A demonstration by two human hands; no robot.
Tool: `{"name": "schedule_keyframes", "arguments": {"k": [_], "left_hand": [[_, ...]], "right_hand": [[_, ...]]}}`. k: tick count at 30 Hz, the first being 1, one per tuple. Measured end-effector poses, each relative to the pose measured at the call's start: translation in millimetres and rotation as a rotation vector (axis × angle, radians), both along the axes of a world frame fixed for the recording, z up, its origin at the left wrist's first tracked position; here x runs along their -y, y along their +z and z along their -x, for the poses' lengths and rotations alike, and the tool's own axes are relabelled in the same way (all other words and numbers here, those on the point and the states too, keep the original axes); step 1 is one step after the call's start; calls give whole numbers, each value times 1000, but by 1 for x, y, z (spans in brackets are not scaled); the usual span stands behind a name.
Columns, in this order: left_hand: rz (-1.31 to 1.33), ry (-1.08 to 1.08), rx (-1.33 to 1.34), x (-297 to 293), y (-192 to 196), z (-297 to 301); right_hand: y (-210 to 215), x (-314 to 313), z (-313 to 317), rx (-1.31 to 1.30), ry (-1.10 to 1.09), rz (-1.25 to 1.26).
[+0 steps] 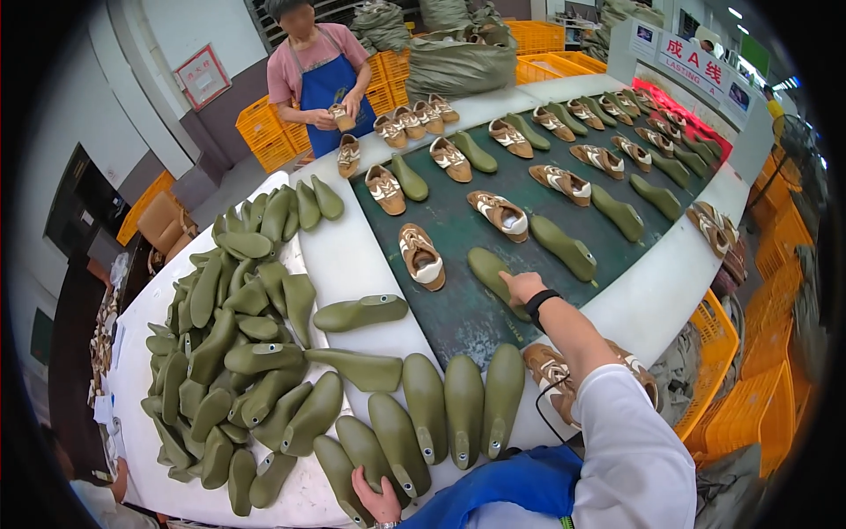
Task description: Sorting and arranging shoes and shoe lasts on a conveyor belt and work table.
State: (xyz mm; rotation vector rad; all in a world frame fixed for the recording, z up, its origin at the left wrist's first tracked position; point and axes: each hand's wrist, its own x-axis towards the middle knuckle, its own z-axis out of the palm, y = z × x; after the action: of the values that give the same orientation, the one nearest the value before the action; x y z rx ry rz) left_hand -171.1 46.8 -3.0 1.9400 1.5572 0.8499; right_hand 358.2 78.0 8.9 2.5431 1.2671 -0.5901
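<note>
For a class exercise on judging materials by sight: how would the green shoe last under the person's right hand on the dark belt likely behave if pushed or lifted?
The green shoe last looks like solid moulded plastic, so probably stiff. Its smooth, faintly glossy surface may slide easily on the dark belt. It lies on its side under the right hand, so it would likely rock rather than roll.
</note>
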Motion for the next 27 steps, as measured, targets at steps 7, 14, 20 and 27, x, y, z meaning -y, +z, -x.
{"name": "schedule_keyframes", "arguments": {"k": [7, 14, 20, 27], "left_hand": [[-7, -31, -11, -3, -9, 2], [-2, -15, 7, 1, -12, 9], [34, -39, 28, 0, -14, 15], [48, -93, -1, -7, -13, 12]], "right_hand": [[-7, 6, 31, -57, -9, -251], [-5, 13, 52, -73, 43, -257], [-10, 19, 51, -95, -34, -330], [116, 76, 8, -179, 326, -513]]}}
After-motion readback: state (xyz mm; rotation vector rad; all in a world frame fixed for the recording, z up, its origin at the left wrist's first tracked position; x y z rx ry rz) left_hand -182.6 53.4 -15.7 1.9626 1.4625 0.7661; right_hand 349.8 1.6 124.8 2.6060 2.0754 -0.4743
